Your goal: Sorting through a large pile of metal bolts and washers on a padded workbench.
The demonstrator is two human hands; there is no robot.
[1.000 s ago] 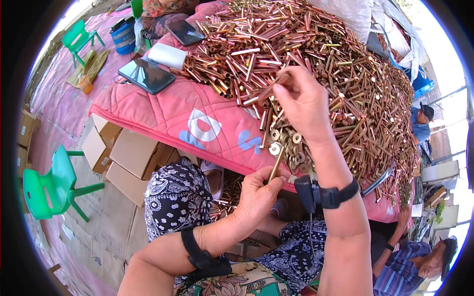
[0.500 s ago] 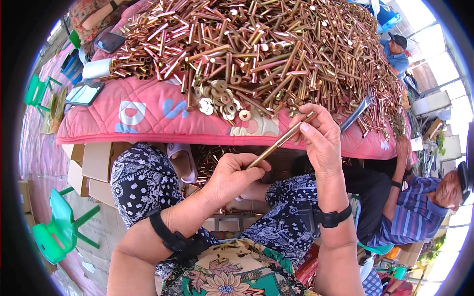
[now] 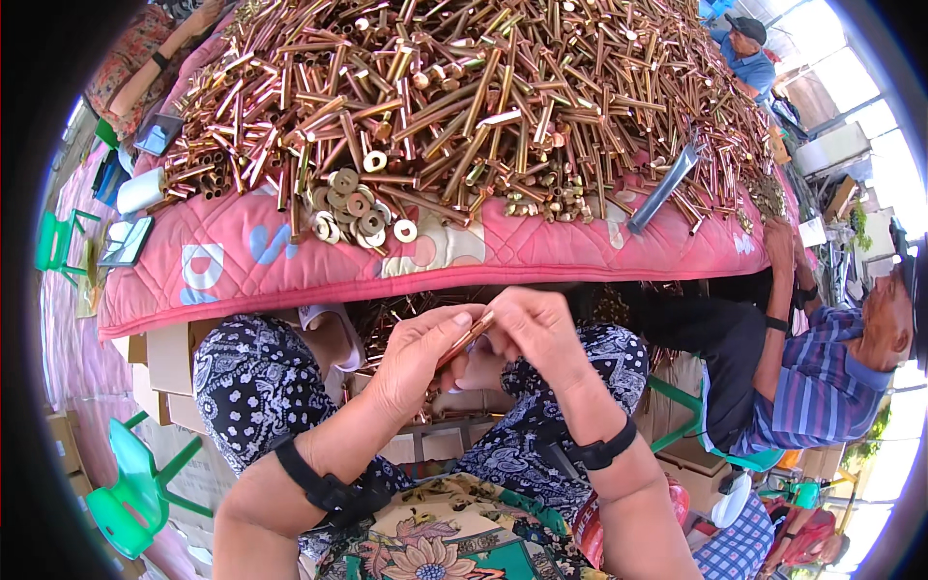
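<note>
Over my lap, just in front of the cloth's near edge, my left hand point(image 3: 420, 348) is closed round a slim copper-coloured bolt point(image 3: 471, 338). The bolt slants up toward the right, and fingers cover its lower part. At its upper end my right hand point(image 3: 534, 327) is closed, thumb and fingers pinched together there. Whether those fingertips also hold a small part is hidden. Beyond my hands lies a big heap of brassy bolts and tubes point(image 3: 454, 106). Nearer are a small pile of flat washers point(image 3: 353, 205) and a cluster of small nuts point(image 3: 551, 205).
A pink quilted cloth point(image 3: 319, 263) covers the table under the heap. A dark metal strip point(image 3: 665, 188) lies at the heap's right. Phones and a white roll point(image 3: 141, 190) are at the left. Seated people work at the right, one in a striped shirt point(image 3: 812, 382). A green stool point(image 3: 130, 478) stands at left.
Both hands have come down and closer together, the right one moving left and lower along the bolt. The bolt is now mostly covered by fingers. My view has shifted slightly right.
</note>
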